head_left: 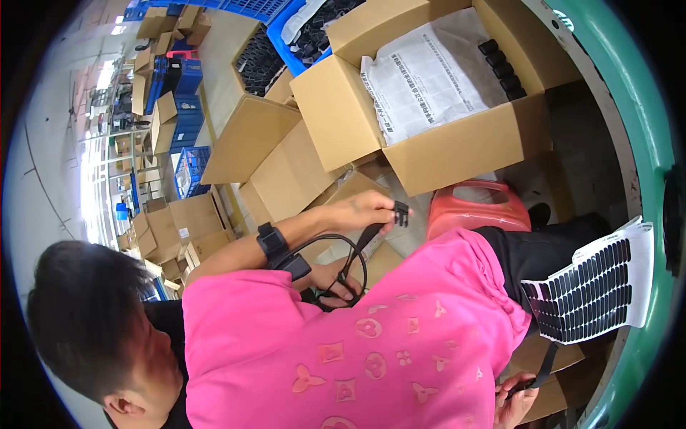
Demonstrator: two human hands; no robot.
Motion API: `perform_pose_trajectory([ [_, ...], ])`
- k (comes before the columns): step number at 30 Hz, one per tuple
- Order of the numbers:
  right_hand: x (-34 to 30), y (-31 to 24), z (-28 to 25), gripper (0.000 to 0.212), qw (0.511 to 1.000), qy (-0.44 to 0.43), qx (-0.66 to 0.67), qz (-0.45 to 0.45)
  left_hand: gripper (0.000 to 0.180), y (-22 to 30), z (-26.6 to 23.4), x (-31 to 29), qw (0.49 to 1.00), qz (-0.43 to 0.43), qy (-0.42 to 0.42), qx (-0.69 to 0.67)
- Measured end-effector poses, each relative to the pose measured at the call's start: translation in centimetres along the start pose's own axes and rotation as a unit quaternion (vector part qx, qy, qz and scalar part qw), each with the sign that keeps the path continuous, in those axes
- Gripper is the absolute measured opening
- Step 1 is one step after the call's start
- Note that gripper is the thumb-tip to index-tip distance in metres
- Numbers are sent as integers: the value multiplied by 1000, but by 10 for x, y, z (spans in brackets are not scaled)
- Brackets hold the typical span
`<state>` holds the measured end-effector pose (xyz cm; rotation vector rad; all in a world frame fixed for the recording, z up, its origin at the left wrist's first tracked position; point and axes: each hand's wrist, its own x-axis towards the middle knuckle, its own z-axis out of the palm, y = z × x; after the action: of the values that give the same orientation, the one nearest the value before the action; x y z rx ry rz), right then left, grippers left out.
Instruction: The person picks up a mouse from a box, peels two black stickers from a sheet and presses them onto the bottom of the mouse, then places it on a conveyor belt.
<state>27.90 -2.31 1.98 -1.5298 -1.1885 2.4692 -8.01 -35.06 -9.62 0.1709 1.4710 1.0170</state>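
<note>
My left hand (373, 214) reaches out past the pink sleeve, a black band and box on its wrist. Its fingers are closed on a black cable connector (401, 214). From there a black cable (361, 247) loops back and down. Lower, another hand (341, 284) grips the loop; its arm is mostly hidden, so I cannot tell surely whose it is. At the lower right, my right hand (516, 402) is closed on a black strap-like piece (547, 365), its wrist hidden by pink cloth. Above that lies a white sheet of black oblong stickers (589, 289).
An opened carton (464, 154) holds white wrapping and several black parts (501, 69). Beside it are a blue crate (279, 43), an open-flapped carton (275, 161) and a red plastic stool (479, 204). A green frame (661, 136) curves along the right. A person's head (93, 322) is close at left.
</note>
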Motion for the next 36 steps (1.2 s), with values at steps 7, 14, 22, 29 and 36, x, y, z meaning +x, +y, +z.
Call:
perform_pose_trajectory([
  [7, 6, 9, -2, 36, 999, -41, -17, -11, 24, 46, -23, 22, 994, 72, -34, 71],
  [14, 19, 1, 24, 2, 991, 92, -94, 26, 51, 94, 1, 54, 983, 62, -87, 152],
  [22, 40, 2, 42, 26, 987, -2, -87, -133, 64, 150, 67, 70, 958, 19, -200, 204],
  [29, 64, -9, 77, 12, 996, -50, -71, 2, 37, 164, 113, 82, 903, -61, -365, 218],
  [36, 75, -9, 77, 13, 997, -56, -46, -18, 48, 163, 136, 96, 904, -103, -373, 183],
])
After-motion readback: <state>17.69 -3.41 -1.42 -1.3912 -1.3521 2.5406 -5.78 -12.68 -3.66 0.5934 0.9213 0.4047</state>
